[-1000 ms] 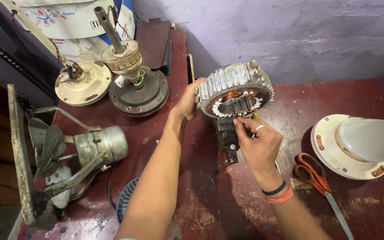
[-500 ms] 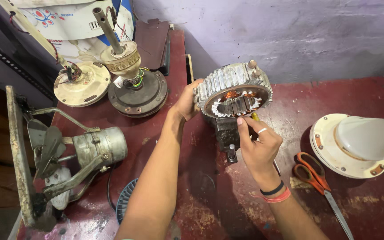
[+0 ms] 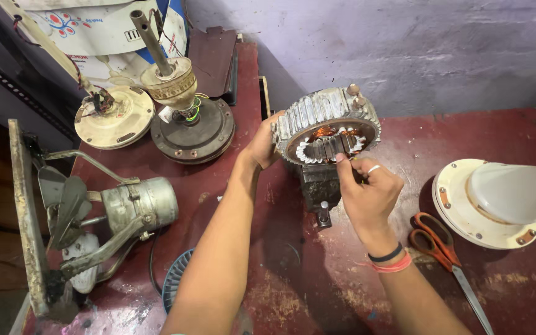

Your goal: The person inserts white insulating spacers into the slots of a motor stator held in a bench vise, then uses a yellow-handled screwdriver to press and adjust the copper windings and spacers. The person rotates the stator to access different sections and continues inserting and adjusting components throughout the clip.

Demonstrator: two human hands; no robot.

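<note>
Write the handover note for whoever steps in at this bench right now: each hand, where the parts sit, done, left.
Left hand: grips the ribbed rim of the motor stator, holding it tilted on the small vise.
Right hand: fingertips pinched at the stator's lower inner slots, by the copper windings.
Nearby: orange scissors on the red bench, right of the wrist.
Done: copper coils show in the upper slots.
Left: work at the lower slots in progress; their fill is hidden.

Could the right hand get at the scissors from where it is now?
Probably yes: the scissors lie uncovered on the table just beside the right hand, with nothing between, though its fingers are busy at the stator.
</note>
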